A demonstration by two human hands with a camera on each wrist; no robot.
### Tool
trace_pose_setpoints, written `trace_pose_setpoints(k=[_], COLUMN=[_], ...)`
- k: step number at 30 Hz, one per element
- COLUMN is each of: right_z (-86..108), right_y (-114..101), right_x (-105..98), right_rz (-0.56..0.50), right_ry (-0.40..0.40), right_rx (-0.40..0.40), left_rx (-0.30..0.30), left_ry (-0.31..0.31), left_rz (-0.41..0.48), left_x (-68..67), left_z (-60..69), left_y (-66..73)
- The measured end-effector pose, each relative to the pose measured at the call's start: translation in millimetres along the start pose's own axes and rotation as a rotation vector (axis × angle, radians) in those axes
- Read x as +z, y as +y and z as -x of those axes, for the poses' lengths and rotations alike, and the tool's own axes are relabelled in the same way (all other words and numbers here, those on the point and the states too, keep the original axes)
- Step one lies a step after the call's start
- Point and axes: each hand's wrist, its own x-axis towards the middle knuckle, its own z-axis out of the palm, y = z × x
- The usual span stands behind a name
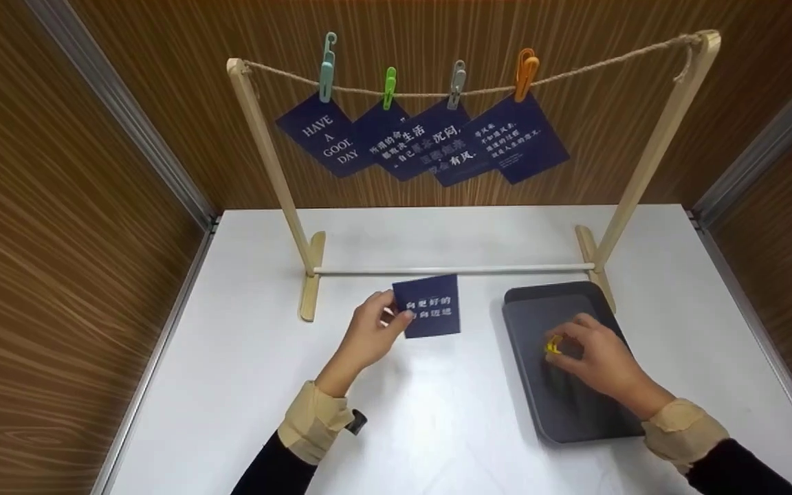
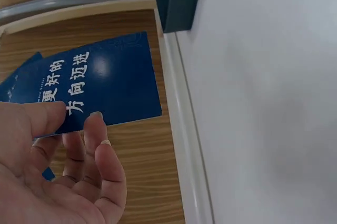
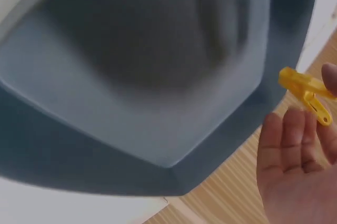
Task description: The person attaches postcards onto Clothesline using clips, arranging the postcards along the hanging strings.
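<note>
My left hand (image 1: 370, 331) pinches the left edge of a dark blue card (image 1: 435, 323) printed with white characters, thumb in front and fingers behind. In the left wrist view the same card (image 2: 121, 84) stands out past the thumb. Over the dark grey tray (image 1: 530, 392), my right hand (image 1: 599, 354) holds a small yellow clothespin (image 1: 553, 345) between thumb and fingers. Up close in the right wrist view, the yellow clothespin (image 3: 305, 88) sits between thumb and forefinger, its other fingers extended. No other item shows inside the tray.
Behind the hands stands a wooden frame (image 1: 657, 151) with a rope (image 1: 609, 62) strung across it. Several blue cards (image 1: 537, 155) hang there from light blue (image 1: 326, 72), green (image 1: 390, 88), grey (image 1: 457, 86) and orange (image 1: 526, 72) clothespins. A white rod (image 1: 451, 269) joins the frame's feet.
</note>
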Motion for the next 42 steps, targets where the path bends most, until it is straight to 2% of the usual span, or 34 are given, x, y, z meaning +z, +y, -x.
trace_pose_setpoints(k=[4, 7, 10, 16, 18, 20, 23, 25, 31, 33, 38, 42], right_z=[-8.4, -21.6, -40.5, -84.0, -98.8, -112.5, -132.3, -144.3, -178.4, -188.0, -213.5, -229.7], right_y=[-2, -7, -15, -37, -45, -54, -70, -80, -101, -106, -116, -120], right_x=[-25, -50, -80, -148, -171, -193, -223, -238, -256, -259, -266, -263], right_rz=[-0.089, -0.11, -0.087, -0.032, -0.043, -0.076, -0.13, -0.115, 0.071, 0.087, 0.009, -0.042], right_ry=[-0.021, 0.005, 0.082, 0.24, 0.26, 0.243, 0.214, 0.219, 0.326, 0.354, 0.426, 0.419], right_rx=[0.018, 0.034, 0.018, -0.024, 0.01, 0.071, 0.153, 0.171, 0.139, 0.154, 0.159, 0.144], left_rx=[0.015, 0.011, -0.005, -0.002, -0.012, -0.028, -0.042, -0.047, -0.037, -0.026, -0.02, -0.013], left_ry=[-0.049, -0.096, -0.103, -0.053, -0.033, -0.013, 0.0, 0.009, 0.092, 0.105, 0.127, 0.134], left_rz=[0.194, 0.323, 0.413, 0.586, 0.628, 0.645, 0.643, 0.637, 0.616, 0.638, 0.662, 0.651], left_x=[12.5, 19.8, 23.2, 32.3, 37.7, 43.2, 51.7, 57.1, 71.4, 76.4, 85.7, 91.9], left_z=[-15.0, -32.9, -54.6, -100.5, -113.4, -123.9, -138.2, -146.8, -171.5, -178.9, -194.2, -200.7], left_y=[23.2, 43.9, 67.9, 110.4, 120.1, 129.0, 138.9, 143.6, 149.0, 150.8, 157.4, 159.5])
